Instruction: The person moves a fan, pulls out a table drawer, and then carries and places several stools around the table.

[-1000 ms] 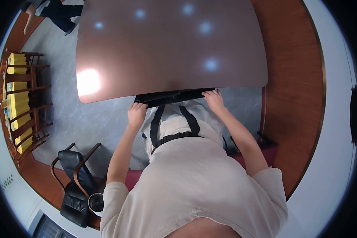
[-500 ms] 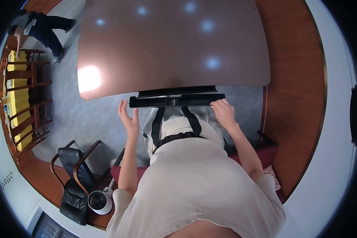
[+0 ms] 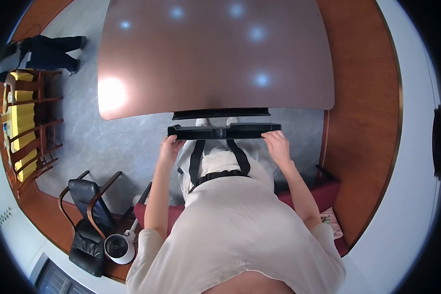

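The left hand [image 3: 170,148] grips the near left corner of the black tray [image 3: 196,133], its digits bent against the end. The right hand [image 3: 278,147] holds the near edge of the same tray close to its right end, with the fingers bent over the rim. Neither hand is spread; the undersides of both grips are hidden.

The black tray spans the space between the two hands and lies crosswise in front of the body. A raised divider (roughly midway between the hands) separates two long recesses. The tray is apart from the black strip [image 3: 220,113], which is located beyond both hands along the near edge of the brown table [image 3: 215,63]. The tabletop is glossy and shows several bright reflections. The shoes [image 3: 201,122] are visible between the tray and the strip. Two black straps [image 3: 196,159] run over the light clothing, nearer the body than the tray.

To the left of and behind the left hand is the black armchair [image 3: 88,245]; a white fan [image 3: 119,248] is located beside it. Well to the left of the left hand are wooden chairs [image 3: 29,148] along a yellow tablecloth [image 3: 22,120]. Another person [image 3: 51,51] bends over the far end of that cloth. Behind the right hand, a pink patterned cushion [image 3: 331,223] rests on a dark red seat [image 3: 316,193].
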`<state>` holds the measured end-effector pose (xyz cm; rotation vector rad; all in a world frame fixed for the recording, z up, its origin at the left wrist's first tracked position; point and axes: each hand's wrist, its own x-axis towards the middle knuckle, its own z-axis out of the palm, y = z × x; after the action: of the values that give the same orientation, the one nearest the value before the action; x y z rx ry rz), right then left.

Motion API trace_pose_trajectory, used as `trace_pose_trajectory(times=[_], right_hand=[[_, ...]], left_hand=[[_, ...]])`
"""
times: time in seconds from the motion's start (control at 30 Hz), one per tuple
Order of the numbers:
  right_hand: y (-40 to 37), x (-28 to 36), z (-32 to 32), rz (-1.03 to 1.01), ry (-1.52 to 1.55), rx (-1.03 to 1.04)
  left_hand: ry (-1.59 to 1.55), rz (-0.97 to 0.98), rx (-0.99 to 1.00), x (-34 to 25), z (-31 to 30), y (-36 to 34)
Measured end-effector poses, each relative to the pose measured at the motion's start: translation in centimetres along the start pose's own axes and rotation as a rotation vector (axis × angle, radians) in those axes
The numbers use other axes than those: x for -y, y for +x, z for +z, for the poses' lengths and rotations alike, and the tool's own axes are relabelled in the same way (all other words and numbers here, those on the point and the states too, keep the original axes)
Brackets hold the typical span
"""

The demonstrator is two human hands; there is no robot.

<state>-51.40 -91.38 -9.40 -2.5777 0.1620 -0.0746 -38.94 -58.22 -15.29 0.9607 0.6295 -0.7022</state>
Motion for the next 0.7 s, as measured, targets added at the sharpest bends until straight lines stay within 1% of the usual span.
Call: trace_pose_trajectory(times=[0.07,0.13,0.2,0.37,0.43,0.47,0.5,0.53,0.57,0.7], right_hand=[[-0.1,-0.1,0.8,0.015,0.025,-0.008],[0.2,-0.2,1.4,0.018,0.021,-0.017],[1.0,-0.9,2.3,0.019,0.016,-0.032],[2.1,-3.2,4.9,0.027,0.007,-0.052],[2.4,-4.0,5.9,0.049,0.005,-0.056],[2.6,-4.2,6.2,0.07,0.001,-0.06],[2.7,-4.3,6.6,0.072,0.002,-0.062],[2.7,-4.5,6.9,0.109,-0.007,-0.05],[2.8,-4.6,7.2,0.145,-0.015,-0.039],[3.5,-5.0,8.5,0.237,-0.025,-0.018]], left_hand=[[-0.015,0.039,-0.036,0.4,-0.1,0.9],[-0.016,0.066,-0.03,0.7,0.0,1.9],[0.002,0.115,-0.128,0.8,0.2,3.2],[0.051,0.185,-0.159,1.1,0.3,5.0],[0.126,0.187,-0.27,1.2,0.8,5.3],[0.129,0.187,-0.27,1.4,0.5,5.6],[0.204,0.187,-0.271,1.6,0.2,6.0],[0.281,0.187,-0.271,1.8,0.0,6.3],[0.285,0.187,-0.269,1.7,0.2,6.4],[0.422,0.195,-0.332,1.3,0.8,6.7]])
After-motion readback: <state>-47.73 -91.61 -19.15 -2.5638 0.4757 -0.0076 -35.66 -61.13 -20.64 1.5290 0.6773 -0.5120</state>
